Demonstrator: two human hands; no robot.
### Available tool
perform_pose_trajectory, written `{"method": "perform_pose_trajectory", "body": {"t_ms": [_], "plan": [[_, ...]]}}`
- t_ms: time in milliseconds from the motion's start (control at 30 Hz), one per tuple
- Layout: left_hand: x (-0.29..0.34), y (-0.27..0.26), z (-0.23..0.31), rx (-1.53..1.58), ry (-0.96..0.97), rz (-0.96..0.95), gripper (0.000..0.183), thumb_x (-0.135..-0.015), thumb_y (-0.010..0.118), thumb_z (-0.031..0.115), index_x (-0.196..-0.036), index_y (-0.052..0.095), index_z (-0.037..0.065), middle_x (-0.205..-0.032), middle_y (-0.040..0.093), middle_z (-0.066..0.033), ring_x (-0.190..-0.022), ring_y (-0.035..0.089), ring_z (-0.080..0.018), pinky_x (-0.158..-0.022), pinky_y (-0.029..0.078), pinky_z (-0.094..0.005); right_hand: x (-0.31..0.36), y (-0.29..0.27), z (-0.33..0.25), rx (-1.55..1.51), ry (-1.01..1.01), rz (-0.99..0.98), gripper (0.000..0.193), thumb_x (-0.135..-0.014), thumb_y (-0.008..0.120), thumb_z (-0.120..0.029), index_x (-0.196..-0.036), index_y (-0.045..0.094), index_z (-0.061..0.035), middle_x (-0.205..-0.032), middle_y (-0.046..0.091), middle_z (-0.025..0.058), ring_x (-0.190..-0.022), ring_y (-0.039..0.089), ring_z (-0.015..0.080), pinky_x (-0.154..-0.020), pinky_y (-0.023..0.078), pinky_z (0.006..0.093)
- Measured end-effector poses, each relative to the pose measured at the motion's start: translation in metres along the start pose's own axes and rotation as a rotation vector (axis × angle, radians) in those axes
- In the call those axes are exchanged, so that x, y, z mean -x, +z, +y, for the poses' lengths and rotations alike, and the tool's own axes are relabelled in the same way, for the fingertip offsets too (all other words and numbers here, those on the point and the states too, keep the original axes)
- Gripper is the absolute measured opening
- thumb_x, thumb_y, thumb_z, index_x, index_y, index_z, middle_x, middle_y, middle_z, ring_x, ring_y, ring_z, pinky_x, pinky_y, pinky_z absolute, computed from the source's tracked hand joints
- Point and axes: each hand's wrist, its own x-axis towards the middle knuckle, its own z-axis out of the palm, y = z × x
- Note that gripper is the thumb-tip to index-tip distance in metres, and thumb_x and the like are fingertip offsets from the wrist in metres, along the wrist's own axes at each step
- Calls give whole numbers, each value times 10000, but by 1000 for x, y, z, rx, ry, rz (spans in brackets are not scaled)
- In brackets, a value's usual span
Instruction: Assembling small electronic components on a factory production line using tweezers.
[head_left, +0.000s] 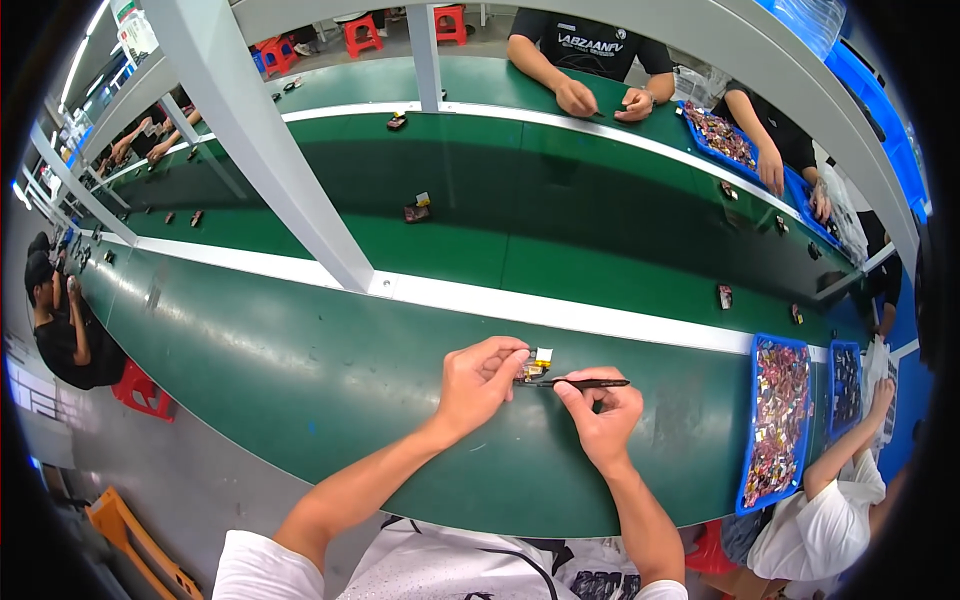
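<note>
My left hand (474,382) pinches a small electronic assembly (533,370) between thumb and fingertips, just above the green workbench. A white tab (544,354) with yellow below it sticks up from the far side of this dark piece. In my right hand (606,418) is a slim black tool, which looks like tweezers (600,383), held nearly level like a pen. Its thin tip points left and meets the near side of the assembly. My left fingers hide part of the piece, so the exact contact cannot be made out.
A blue tray (748,450) full of small parts stands to my right, with another blue tray (843,390) beyond it. Past the white rail (560,318), a green conveyor belt (480,255) carries scattered assemblies. A grey post (270,150) rises at left. Co-workers sit around.
</note>
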Motion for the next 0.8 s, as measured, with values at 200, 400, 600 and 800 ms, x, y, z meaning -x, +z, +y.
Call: {"method": "perform_pose_trajectory", "body": {"t_ms": [200,400,600,800], "plan": [[2,3,-1,-10,20,0,149,-988,639,56,-1083,698,-42,-749,698,-57,-543,602,-69,-437,432,-213,2,-1,5,85,4,-4,139,-779,842,10,-878,745,1,-625,618,-34,-461,383,-5,-443,266,201],[1,3,-1,-68,51,-9,152,-985,643,48,-1091,691,-49,-758,699,-74,-553,613,-80,-439,440,-216,-1,2,-3,159,-52,5,142,-776,850,-5,-878,752,-2,-625,620,-31,-458,375,-3,-439,257,208],[3,5,-2,-37,73,-39,160,-982,646,43,-1103,688,-54,-769,702,-83,-563,625,-91,-445,460,-223,1,-2,3,34,91,-29,127,-811,827,6,-899,735,13,-638,601,-51,-487,384,-17,-449,262,197],[5,6,2,-40,66,-63,168,-980,646,33,-1116,689,-54,-772,701,-89,-572,634,-98,-450,476,-229,-3,-4,1,-222,276,-41,106,-853,781,39,-931,713,20,-713,621,-45,-561,426,-19,-484,284,174]]}}
